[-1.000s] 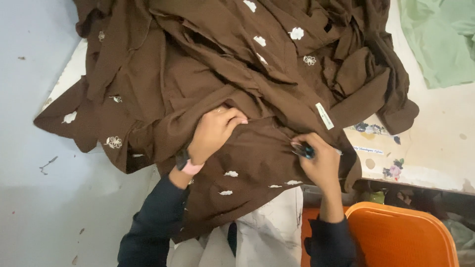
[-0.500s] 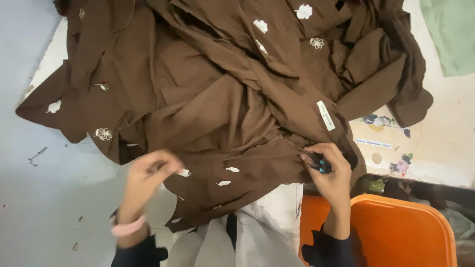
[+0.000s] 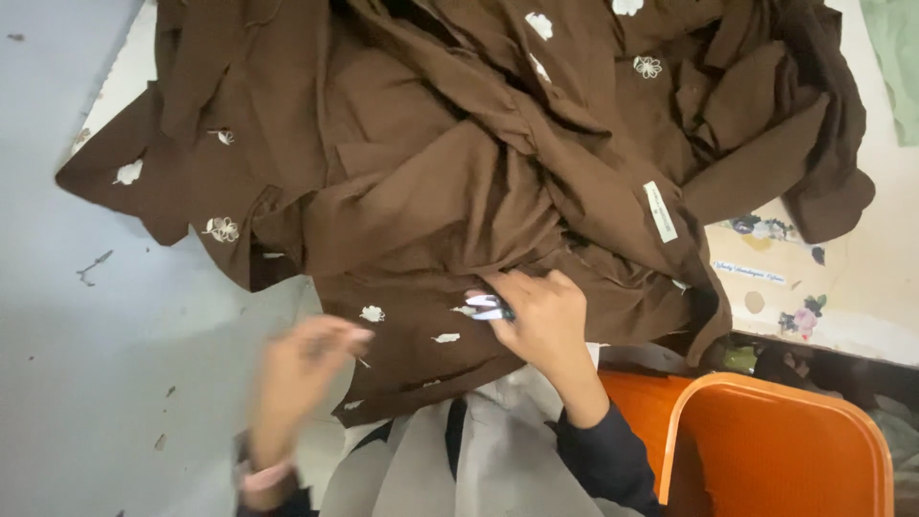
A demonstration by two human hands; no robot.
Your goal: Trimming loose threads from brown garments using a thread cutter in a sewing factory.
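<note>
Two hands work: right hand pinches small snips on the brown cloth; left hand is blurry, grip unclear.

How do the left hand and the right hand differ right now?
The right hand rests on the brown embroidered garment, its fingers pinching small metal snips; the left hand holds nothing visible and hangs at the cloth's lower edge. The right hand is sharp, the left hand motion-blurred. The right wrist shows only a dark sleeve; the left wrist wears a pink band. Both are bare.
</note>
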